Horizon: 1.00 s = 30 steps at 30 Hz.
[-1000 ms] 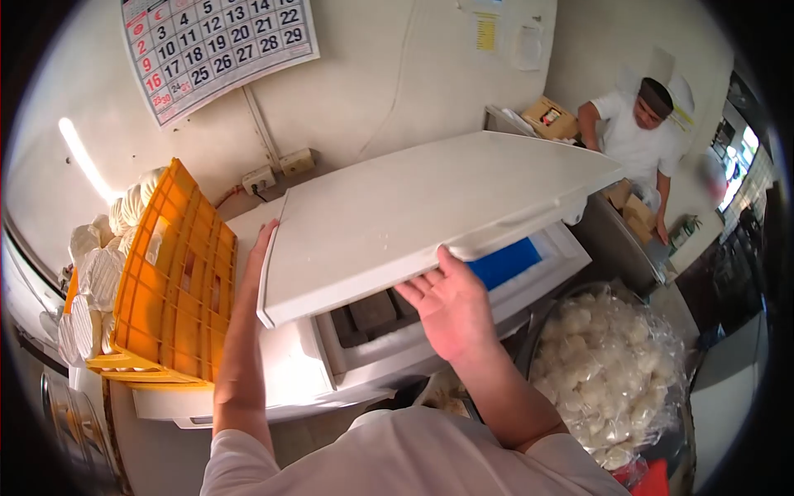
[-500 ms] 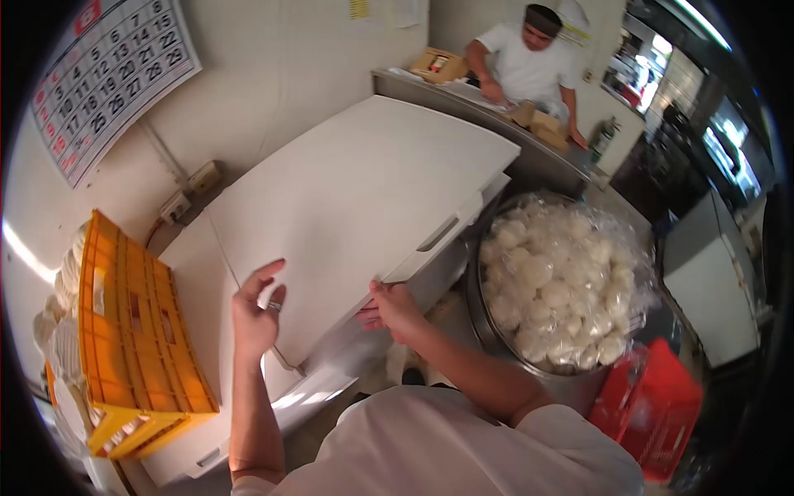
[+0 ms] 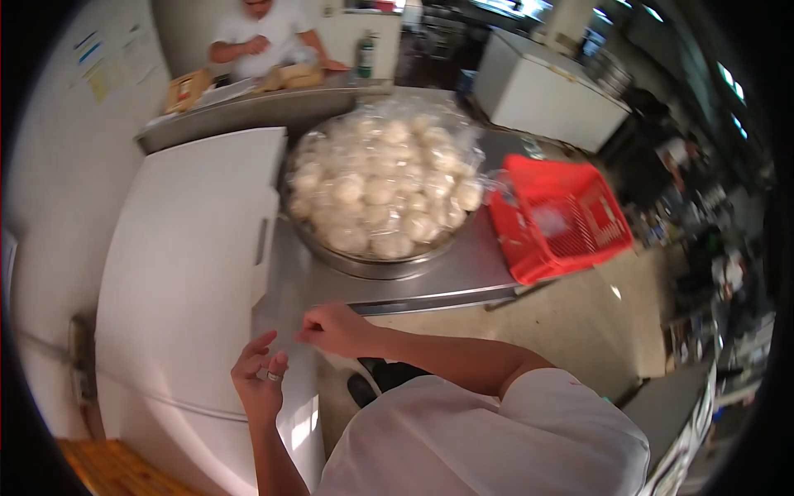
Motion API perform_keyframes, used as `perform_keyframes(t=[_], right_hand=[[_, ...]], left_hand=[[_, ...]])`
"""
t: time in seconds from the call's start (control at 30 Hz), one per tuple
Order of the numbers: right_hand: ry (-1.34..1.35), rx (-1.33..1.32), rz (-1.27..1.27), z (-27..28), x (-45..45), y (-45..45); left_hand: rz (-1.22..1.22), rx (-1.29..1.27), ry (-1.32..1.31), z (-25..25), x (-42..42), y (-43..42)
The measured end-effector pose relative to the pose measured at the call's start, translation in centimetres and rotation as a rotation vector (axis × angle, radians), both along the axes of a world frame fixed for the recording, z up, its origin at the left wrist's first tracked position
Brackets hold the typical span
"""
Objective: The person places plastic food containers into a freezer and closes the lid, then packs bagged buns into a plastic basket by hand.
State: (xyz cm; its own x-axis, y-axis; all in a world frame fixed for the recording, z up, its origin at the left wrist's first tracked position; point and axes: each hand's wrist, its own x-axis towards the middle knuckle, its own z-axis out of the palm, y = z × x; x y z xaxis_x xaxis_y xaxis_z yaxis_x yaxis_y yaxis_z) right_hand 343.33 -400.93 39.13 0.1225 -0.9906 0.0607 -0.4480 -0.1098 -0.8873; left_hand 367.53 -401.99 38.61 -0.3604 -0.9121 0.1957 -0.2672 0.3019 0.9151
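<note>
My left hand (image 3: 260,380) is raised over the near part of a white chest freezer (image 3: 186,223). A ring shows on one finger; the fingers are apart and hold nothing. My right hand (image 3: 335,329) is curled into a loose fist just off the freezer's right side, and I see nothing in it. The freezer lid lies down flat, its recessed handle (image 3: 262,241) at the right edge. Past my right hand, a big round metal pan (image 3: 364,266) holds a heap of white dough balls (image 3: 380,190) under clear plastic.
The pan stands on a steel table (image 3: 488,273), beside a red plastic basket (image 3: 554,219). A co-worker (image 3: 265,41) is at a counter with cardboard boxes (image 3: 294,77). Part of an orange crate (image 3: 124,469) shows at lower left. A second white freezer (image 3: 546,91) stands farther back.
My view has swung right, bringing the pan and basket nearer the middle. My right hand has left the freezer lid's edge and curled up. My left hand stays raised with fingers apart.
</note>
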Motion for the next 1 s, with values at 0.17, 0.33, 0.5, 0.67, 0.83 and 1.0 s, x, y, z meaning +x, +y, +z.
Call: perform_keyframes(t=[0.17,0.33,0.5,0.67,0.83,1.0], right_hand=[[0.161,-0.095,-0.461,-0.9,-12.2,10.6],[0.700,-0.344,-0.906,3.2,-29.4,20.7],[1.108,0.064,-0.826,-3.2,-42.3,28.4],[1.012,0.017,-0.718,-6.1,-43.6,28.3],[0.590,-0.223,-0.659,-5.1,-44.0,29.2],[0.647,-0.200,-0.761,-2.7,-47.8,33.7]], left_hand=[[-0.065,0.198,0.133,-1.3,-8.3,3.1],[-0.259,0.216,-0.033,-0.2,-15.8,7.2],[-0.423,0.184,-0.032,-1.4,-27.1,11.3],[-0.586,0.106,0.033,-1.3,-42.3,15.2],[-0.818,-0.064,0.069,1.8,-57.8,16.3],[-0.866,-0.492,-0.153,-0.1,-73.3,12.5]])
